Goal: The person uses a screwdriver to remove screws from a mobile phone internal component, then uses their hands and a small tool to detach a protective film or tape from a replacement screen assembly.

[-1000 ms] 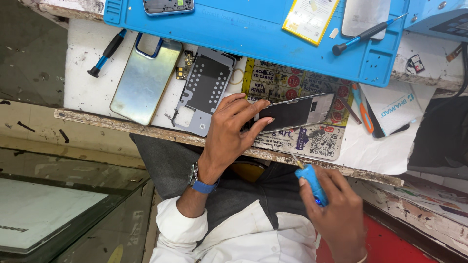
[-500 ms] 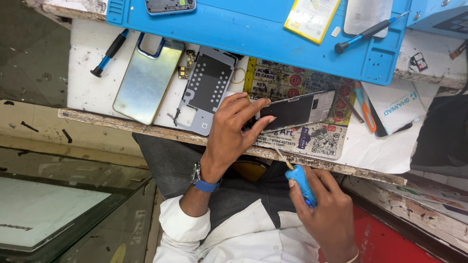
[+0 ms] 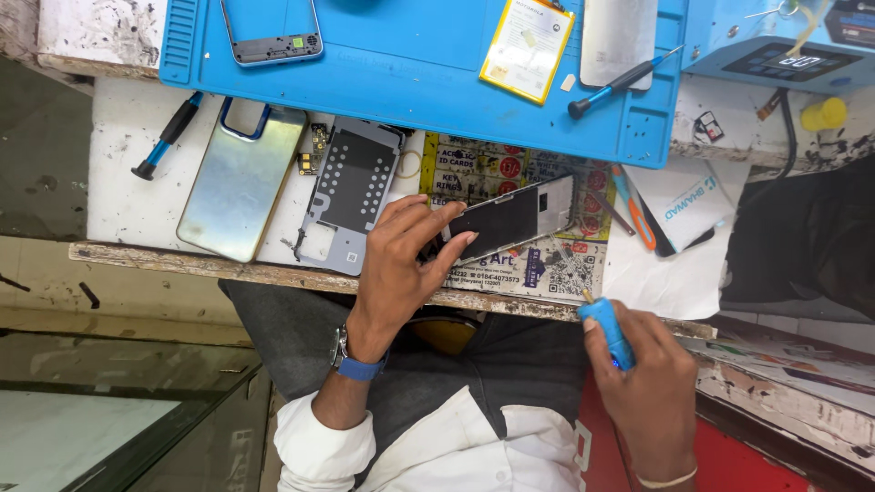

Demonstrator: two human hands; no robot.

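My left hand (image 3: 401,264) rests on the near end of a dark phone screen panel (image 3: 510,219) and presses it onto a printed sheet (image 3: 547,266) at the table's front edge. My right hand (image 3: 649,394) is below the table edge, closed around a small blue tool (image 3: 605,330) with its tip pointing up toward the table. A grey metal phone mid-frame (image 3: 351,191) lies just left of my left hand, and a silvery phone back cover (image 3: 240,182) lies further left.
A blue work mat (image 3: 428,82) at the back holds a phone frame (image 3: 271,32), a yellow-edged battery (image 3: 527,47), a silver plate (image 3: 617,38) and a blue screwdriver (image 3: 620,82). Another screwdriver (image 3: 167,137) lies far left. A blue device (image 3: 784,46) stands at back right.
My right hand with the blue tool has shifted slightly right and lower, away from the screen panel. My left hand stays on the panel.
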